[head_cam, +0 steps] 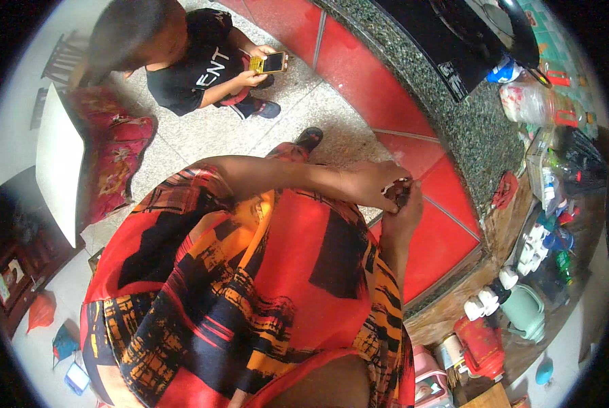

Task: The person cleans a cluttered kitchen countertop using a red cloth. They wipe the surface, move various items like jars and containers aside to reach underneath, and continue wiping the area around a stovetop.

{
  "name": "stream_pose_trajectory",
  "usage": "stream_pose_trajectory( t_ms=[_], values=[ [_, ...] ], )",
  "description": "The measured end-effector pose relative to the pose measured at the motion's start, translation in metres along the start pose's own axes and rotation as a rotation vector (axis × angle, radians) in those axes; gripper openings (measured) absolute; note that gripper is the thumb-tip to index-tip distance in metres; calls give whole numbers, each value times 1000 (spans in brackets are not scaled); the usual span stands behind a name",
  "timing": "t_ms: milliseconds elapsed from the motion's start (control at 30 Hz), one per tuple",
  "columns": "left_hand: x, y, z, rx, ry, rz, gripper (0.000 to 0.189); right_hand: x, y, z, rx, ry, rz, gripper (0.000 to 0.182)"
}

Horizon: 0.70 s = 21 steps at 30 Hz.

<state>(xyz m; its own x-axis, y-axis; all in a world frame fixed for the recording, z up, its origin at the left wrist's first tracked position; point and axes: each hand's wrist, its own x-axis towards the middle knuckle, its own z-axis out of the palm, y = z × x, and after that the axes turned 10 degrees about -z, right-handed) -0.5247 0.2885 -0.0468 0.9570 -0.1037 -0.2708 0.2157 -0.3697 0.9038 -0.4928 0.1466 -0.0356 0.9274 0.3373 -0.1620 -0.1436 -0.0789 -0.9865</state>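
Observation:
My left hand (373,182) reaches across from the left, its fingers curled around a small dark reddish-brown object (399,192) with a pale, jagged edge. From the right, my right hand (410,205) meets it, fingers closing on the object's other side. Between them the hands cover much of this object, so its kind cannot be made out. Both hands are held in front of my patterned dress (284,255), above the red tiles (445,224) of the counter's front.
A granite countertop (437,86) runs along the right, bearing a black gas stove (432,35) and plastic bottles (549,104). Cups (480,303), a green jug (524,311) and a red thermos (480,347) stand farther down. At upper left, another person (197,56) holds a yellow handheld device (273,63).

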Motion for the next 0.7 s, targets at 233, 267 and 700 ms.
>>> stream_pose_trajectory(
  t_ms=[233,267,700],
  values=[
    [-15,19,5,56,75,-1,45,-19,0,-2,-188,-125,-260,26],
    [-16,19,8,64,78,-6,45,-21,-2,-2,-177,-120,-252,26],
    [-9,-12,-39,215,262,398,50,-12,-4,52,509,10,10,22]
  ],
)
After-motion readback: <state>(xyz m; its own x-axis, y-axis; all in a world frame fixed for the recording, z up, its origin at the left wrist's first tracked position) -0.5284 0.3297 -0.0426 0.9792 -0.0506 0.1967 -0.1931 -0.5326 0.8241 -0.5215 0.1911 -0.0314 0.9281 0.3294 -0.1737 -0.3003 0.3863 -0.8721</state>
